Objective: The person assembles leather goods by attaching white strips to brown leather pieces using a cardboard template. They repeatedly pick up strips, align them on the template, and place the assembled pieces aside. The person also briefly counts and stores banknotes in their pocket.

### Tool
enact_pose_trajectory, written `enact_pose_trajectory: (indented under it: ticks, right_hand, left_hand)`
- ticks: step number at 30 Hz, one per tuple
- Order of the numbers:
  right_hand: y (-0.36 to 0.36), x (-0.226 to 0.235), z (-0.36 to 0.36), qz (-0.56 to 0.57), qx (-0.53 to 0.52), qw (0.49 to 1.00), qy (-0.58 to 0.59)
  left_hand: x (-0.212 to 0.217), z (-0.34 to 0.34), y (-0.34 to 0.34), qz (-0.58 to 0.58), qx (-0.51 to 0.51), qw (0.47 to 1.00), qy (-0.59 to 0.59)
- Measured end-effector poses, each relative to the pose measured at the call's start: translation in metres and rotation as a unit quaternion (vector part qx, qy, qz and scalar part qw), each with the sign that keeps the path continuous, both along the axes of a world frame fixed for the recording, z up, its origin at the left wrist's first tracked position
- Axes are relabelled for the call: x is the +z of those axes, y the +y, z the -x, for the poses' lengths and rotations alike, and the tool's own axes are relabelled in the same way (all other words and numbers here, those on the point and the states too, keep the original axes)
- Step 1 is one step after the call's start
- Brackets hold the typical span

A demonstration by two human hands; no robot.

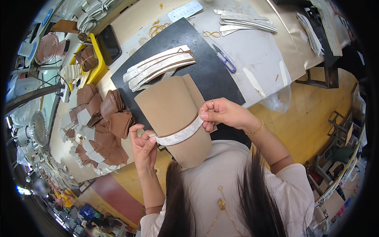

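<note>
A narrow curved strip, white on its upper face with a brown edge, is stretched between my two hands. My left hand pinches one end between thumb and fingers, and my right hand pinches the other. The strip crosses a tan, curved sheet that lies toward my body; whether they touch all along cannot be told. Beyond the sheet, several similar white and brown strips are piled on a black mat.
Stacked brown and white pieces cover the table's left side, near a yellow tray. Purple-handled snips lie right of the mat. Pale strips lie farther back. A clear plastic bag hangs over the table edge.
</note>
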State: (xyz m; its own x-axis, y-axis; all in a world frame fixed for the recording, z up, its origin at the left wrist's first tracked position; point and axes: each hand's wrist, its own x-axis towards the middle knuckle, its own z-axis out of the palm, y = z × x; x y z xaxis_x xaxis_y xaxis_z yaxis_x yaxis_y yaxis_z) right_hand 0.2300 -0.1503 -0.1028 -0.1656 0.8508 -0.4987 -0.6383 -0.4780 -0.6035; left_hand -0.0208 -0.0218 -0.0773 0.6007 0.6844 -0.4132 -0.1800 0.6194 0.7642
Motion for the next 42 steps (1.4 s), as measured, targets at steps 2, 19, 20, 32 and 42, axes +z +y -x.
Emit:
enact_pose_trajectory:
  ticks: [2, 19, 20, 32, 42]
  right_hand:
    - [0.001, 0.000, 0.001, 0.005, 0.003, 1.000, -0.024]
    - [0.001, 0.040, 0.003, -0.102, -0.087, 0.875, -0.465]
    - [-0.001, 0.055, 0.006, -0.152, -0.096, 0.838, -0.516]
    - [0.008, 0.062, 0.056, -0.426, 0.131, 0.599, -0.665]
    - [-0.025, 0.004, 0.057, -0.282, -0.084, 0.865, -0.405]
  left_hand:
    - [0.000, 0.000, 0.000, 0.000, 0.004, 1.000, 0.001]
    - [0.000, -0.003, -0.017, -0.034, 0.049, 0.998, -0.033]
    - [0.003, -0.002, -0.021, -0.040, 0.060, 0.997, -0.029]
    - [-0.001, -0.005, -0.025, -0.038, 0.073, 0.995, -0.051]
    - [-0.011, 0.001, -0.017, -0.005, 0.027, 0.999, -0.033]
